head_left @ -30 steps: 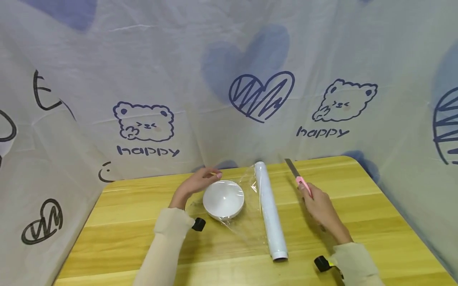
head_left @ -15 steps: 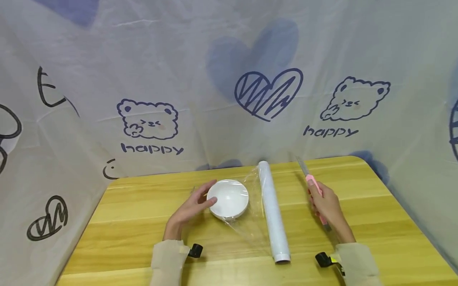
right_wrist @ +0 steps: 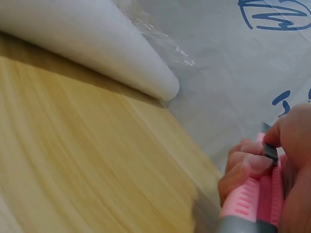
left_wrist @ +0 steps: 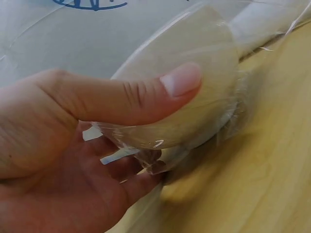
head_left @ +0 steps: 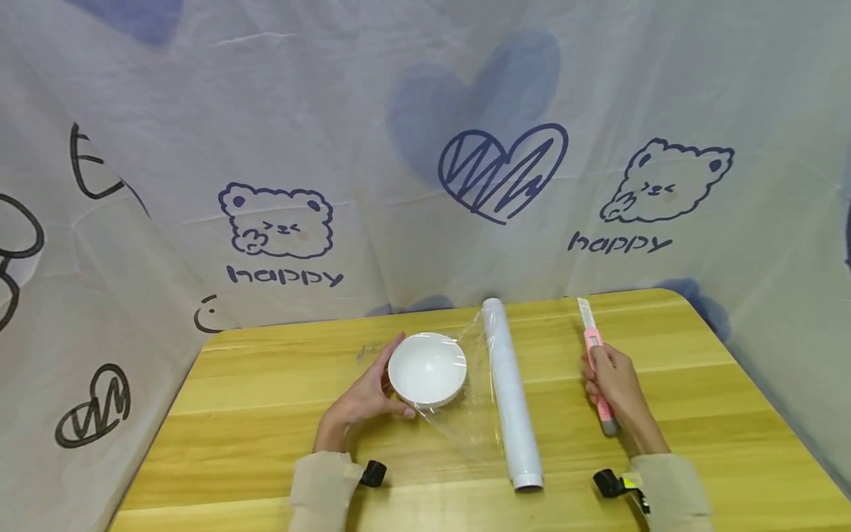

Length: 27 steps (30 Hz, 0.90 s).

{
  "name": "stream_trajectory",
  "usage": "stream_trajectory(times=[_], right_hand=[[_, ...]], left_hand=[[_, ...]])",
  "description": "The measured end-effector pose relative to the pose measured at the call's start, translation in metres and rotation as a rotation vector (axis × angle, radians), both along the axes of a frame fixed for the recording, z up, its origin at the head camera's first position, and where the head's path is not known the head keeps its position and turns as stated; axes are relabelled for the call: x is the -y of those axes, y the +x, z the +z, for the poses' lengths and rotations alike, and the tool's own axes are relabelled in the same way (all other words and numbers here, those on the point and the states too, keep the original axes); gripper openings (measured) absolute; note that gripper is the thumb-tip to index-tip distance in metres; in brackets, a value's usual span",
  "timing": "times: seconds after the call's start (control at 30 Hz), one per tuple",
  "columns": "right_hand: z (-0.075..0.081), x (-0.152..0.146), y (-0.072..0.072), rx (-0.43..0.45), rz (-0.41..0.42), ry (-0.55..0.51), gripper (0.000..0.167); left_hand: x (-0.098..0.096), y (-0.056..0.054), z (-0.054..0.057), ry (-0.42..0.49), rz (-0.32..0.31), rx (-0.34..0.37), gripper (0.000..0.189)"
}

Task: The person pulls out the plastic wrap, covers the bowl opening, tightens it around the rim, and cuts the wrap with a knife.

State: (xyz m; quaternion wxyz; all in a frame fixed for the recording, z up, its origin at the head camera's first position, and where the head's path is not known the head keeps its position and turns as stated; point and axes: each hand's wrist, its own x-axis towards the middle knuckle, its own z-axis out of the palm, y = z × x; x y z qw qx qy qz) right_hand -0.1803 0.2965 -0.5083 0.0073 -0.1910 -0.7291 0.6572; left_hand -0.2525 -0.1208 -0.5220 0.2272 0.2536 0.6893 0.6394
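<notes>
A white bowl [head_left: 428, 369] stands on the table, with clear plastic wrap [head_left: 468, 414] stretched over it from the wrap roll [head_left: 512, 391] on its right. My left hand [head_left: 368, 395] grips the bowl's left side, thumb in front and fingers curved behind. In the left wrist view the thumb [left_wrist: 141, 97] presses the wrapped wall, while loose film bunches near the fingers. My right hand [head_left: 614, 377] holds a pink utility knife [head_left: 594, 338], its long blade [head_left: 586, 314] out and pointing to the back of the table. In the right wrist view the knife's blade is mostly hidden.
The wooden table [head_left: 253, 414] ends at a white cloth backdrop [head_left: 372, 148] printed with hearts and bears. The roll lies lengthwise between bowl and knife. A small black camera [head_left: 374, 473] sits at the left wrist, another black camera [head_left: 607, 483] at the right.
My left hand has come down from above the bowl's back left rim and now grips its left side. The right hand has turned the knife more upright in view and shifted slightly right.
</notes>
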Motion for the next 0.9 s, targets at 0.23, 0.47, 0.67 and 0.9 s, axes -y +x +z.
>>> stream_trajectory(times=[0.23, 0.47, 0.67, 0.9], right_hand=[[0.0, -0.004, 0.0, -0.027, 0.076, -0.114, 0.04], [-0.004, -0.008, 0.001, -0.05, 0.105, -0.259, 0.042], [-0.004, -0.014, 0.003, -0.059, 0.113, -0.373, 0.04], [-0.003, -0.019, 0.005, -0.062, 0.141, -0.44, 0.052]], left_hand=[[-0.002, -0.001, 0.0, -0.001, 0.058, -0.03, 0.124], [0.001, 0.002, 0.002, 0.005, 0.124, 0.012, 0.127], [0.004, 0.001, 0.002, 0.026, 0.188, 0.041, 0.126], [0.006, 0.0, 0.001, 0.005, 0.206, 0.044, 0.127]])
